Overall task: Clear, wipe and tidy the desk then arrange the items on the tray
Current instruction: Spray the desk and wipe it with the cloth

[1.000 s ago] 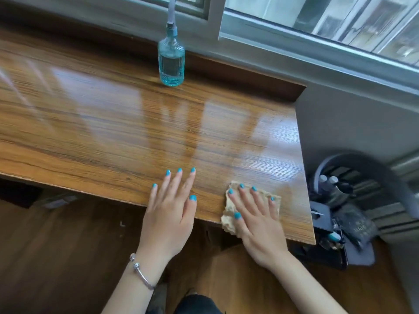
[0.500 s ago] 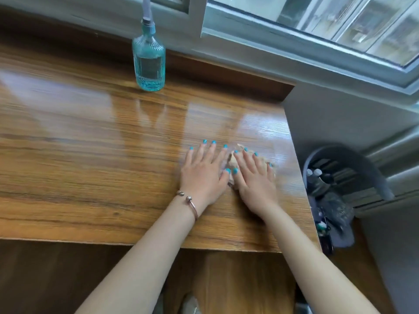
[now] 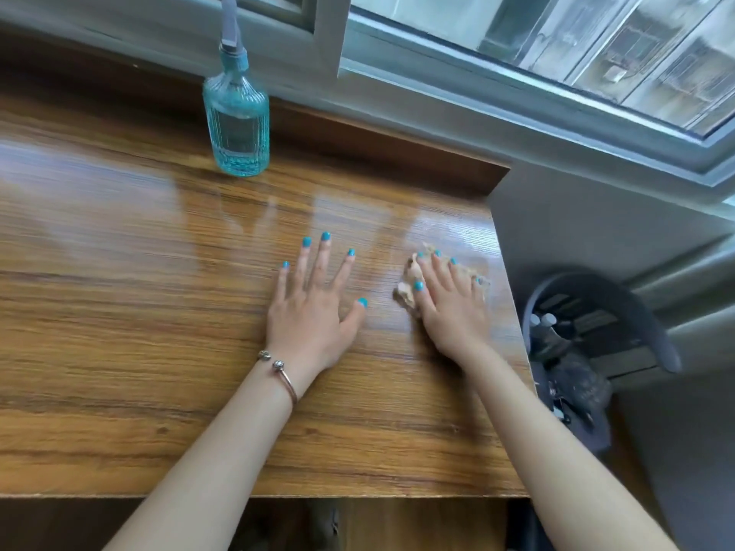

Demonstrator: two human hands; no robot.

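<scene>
**A:** Cloth (image 3: 417, 290) first: where is it, and how does it lie?

**B:** The cloth is a small beige rag on the desk (image 3: 119, 312), close to its right-hand edge and about halfway back from the near edge. It's crumpled, so it has no clear front. What I can see runs roughly left to right, from a bunched lump by my thumb to a thin frayed bit past my little finger.

**A:** And relative to your hand?

**B:** It's under my right hand (image 3: 447, 308). Most of it is covered by my palm and fingers; only the fringe pokes out on the left side and beyond my fingertips. My fingers are straight, fairly close together, pressing flat down on it and pointing away from me, slightly left. I'm not pinching it.

**A:** Your other hand?

**B:** My left hand (image 3: 314, 308) lies flat on the bare wood just beside the right, fingers spread and pointing away, thumb out towards the cloth but not touching it. There's a bracelet (image 3: 282, 375) on that wrist.

**A:** Farther back?

**B:** A ribbed blue-green spray bottle (image 3: 236, 125) stands upright at the back of the desk, well apart from both hands, below the window frame (image 3: 497, 109). Off the right edge, lower down, sits a dark basket (image 3: 652, 332) with blurred items inside that I can't make out.
</scene>
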